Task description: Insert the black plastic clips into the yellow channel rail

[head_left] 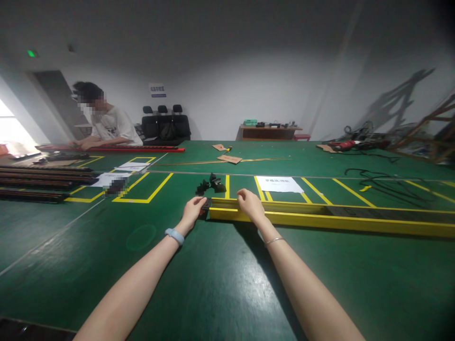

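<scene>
A long yellow channel rail (302, 219) lies across the table from the middle to the right edge, its open side up. At its left end, my left hand (193, 210) pinches a small black block (206, 204), which meets the rail's end; how far it sits inside I cannot tell. My right hand (250, 204) is over the rail a little to the right, fingers curled closed, and what they hold, if anything, is hidden. Just beyond the left hand is a small pile of black parts (213, 183). Farther right, a dark insert (355, 211) lies inside the channel.
The green table (213, 284) has yellow tape lines. A white paper sheet (279, 184) lies behind the rail. Dark rails (39, 182) are stacked at left. Across the table a person (112, 125) leans over a red rail (152, 148). Black cables (387, 182) curl at right.
</scene>
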A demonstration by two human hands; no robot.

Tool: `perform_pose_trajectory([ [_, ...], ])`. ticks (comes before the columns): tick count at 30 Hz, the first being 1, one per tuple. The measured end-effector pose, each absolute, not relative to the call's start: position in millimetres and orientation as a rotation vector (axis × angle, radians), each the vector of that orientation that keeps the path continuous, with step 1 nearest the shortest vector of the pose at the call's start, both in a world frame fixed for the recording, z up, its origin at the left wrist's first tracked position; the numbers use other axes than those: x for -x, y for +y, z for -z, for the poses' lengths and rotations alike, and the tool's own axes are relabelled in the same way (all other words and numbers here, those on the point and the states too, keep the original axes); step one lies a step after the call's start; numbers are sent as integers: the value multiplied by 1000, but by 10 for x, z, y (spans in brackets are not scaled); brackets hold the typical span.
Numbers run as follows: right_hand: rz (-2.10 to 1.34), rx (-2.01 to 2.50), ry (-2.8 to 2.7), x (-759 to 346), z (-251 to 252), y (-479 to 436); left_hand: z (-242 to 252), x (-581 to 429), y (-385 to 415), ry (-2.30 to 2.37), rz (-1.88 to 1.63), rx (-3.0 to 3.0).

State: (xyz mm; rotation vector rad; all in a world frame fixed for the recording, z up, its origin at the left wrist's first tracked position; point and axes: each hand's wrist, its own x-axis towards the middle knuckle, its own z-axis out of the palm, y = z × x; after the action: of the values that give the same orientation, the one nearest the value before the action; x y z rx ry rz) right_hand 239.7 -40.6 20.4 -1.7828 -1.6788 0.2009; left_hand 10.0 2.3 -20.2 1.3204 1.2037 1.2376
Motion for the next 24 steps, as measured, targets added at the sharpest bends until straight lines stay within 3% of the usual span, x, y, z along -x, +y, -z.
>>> perform_pose_trajectory([
  [24, -139, 1868, -1753, -2364, -221, -429, 160, -213, -25, 1271, -1209, -1375],
])
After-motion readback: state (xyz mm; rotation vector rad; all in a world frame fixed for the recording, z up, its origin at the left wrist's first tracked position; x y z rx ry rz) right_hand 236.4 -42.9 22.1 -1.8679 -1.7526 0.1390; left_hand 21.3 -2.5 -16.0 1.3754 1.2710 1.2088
